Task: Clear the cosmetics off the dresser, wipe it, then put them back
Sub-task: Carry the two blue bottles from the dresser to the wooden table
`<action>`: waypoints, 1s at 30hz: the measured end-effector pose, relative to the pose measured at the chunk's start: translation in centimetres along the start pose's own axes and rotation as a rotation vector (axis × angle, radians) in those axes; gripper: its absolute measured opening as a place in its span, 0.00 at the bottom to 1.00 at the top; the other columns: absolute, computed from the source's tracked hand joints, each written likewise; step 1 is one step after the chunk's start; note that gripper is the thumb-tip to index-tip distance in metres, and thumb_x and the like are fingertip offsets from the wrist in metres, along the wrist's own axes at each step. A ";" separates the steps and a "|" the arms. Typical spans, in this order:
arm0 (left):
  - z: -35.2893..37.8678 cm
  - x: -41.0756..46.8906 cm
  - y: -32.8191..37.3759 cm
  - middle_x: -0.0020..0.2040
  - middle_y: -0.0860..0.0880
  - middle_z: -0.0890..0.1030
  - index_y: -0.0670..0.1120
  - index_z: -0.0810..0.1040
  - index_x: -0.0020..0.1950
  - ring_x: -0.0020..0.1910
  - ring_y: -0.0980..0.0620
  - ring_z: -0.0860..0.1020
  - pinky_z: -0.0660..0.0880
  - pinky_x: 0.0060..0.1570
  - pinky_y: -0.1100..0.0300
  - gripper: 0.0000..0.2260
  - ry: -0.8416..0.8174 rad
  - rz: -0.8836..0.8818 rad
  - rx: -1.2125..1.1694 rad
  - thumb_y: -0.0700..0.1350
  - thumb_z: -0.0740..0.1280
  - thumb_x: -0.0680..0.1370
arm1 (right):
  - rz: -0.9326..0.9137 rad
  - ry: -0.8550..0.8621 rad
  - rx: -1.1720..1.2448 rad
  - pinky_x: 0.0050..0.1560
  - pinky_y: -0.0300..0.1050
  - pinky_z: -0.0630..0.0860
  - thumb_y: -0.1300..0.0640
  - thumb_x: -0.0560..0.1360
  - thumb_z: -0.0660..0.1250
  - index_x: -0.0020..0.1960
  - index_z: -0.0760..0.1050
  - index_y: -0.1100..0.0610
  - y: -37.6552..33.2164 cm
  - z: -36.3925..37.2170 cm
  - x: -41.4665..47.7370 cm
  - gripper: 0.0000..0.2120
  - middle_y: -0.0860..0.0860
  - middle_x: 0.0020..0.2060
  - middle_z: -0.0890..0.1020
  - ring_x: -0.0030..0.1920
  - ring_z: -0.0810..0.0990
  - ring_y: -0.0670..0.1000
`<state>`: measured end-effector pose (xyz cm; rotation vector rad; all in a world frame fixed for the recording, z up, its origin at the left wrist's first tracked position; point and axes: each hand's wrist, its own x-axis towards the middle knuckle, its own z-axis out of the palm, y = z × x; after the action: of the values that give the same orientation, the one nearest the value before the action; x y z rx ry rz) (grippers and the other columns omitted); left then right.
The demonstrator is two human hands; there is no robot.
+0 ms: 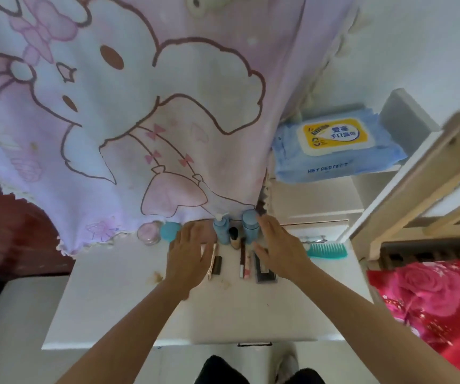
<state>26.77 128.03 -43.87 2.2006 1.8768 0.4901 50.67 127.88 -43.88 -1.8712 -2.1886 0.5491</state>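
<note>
Both hands hover spread over blue bottles (221,230) and slim cosmetics (244,261)

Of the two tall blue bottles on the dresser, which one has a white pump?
The left blue bottle, by the left hand; the right blue bottle carries a plain blue cap.

The dresser top (129,309) looks smooth, matt white. Far behind hangs a soft printed cloth curtain (90,112). The blue pump bottle (222,230) and teal comb (327,250) look plastic; the wet-wipe pack (334,151) is crinkled, glossy film.
</note>
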 end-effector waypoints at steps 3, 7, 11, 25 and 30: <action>1.8 2.1 -0.4 0.68 0.49 0.71 0.48 0.67 0.71 0.63 0.48 0.70 0.73 0.55 0.54 0.25 -0.081 -0.144 -0.135 0.56 0.63 0.76 | 0.046 -0.025 0.119 0.60 0.54 0.76 0.44 0.80 0.61 0.78 0.46 0.48 -0.3 2.3 2.5 0.34 0.51 0.77 0.54 0.66 0.74 0.56; 3.6 5.7 -0.3 0.65 0.50 0.68 0.48 0.65 0.71 0.63 0.52 0.68 0.63 0.56 0.63 0.26 -0.148 -0.223 -0.303 0.45 0.71 0.75 | 0.063 0.045 0.151 0.60 0.57 0.77 0.43 0.77 0.64 0.79 0.42 0.44 -0.5 4.9 5.9 0.40 0.52 0.78 0.54 0.72 0.67 0.59; 6.0 7.7 -1.2 0.61 0.49 0.71 0.44 0.67 0.71 0.61 0.47 0.70 0.63 0.53 0.71 0.25 -0.234 -0.221 -0.376 0.41 0.70 0.75 | 0.178 0.035 0.047 0.62 0.59 0.76 0.43 0.78 0.62 0.79 0.45 0.44 -0.5 6.7 7.6 0.36 0.51 0.78 0.50 0.76 0.59 0.61; 7.9 7.1 -4.2 0.47 0.52 0.78 0.49 0.69 0.60 0.40 0.53 0.77 0.70 0.35 0.68 0.13 -0.231 -0.232 -0.539 0.45 0.68 0.79 | 0.439 0.191 0.242 0.49 0.49 0.82 0.51 0.80 0.65 0.68 0.58 0.39 -2.9 8.4 6.1 0.23 0.52 0.71 0.69 0.57 0.80 0.58; 4.2 5.1 -4.2 0.44 0.55 0.79 0.54 0.69 0.56 0.41 0.58 0.78 0.72 0.37 0.71 0.14 -0.045 -0.316 -0.605 0.48 0.72 0.76 | 0.354 0.258 0.277 0.44 0.44 0.81 0.48 0.80 0.63 0.71 0.52 0.35 -3.7 6.7 3.4 0.27 0.53 0.70 0.70 0.55 0.80 0.56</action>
<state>25.25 133.99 -48.67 1.4883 1.7114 0.8066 44.09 129.83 -48.77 -2.0499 -1.5456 0.5966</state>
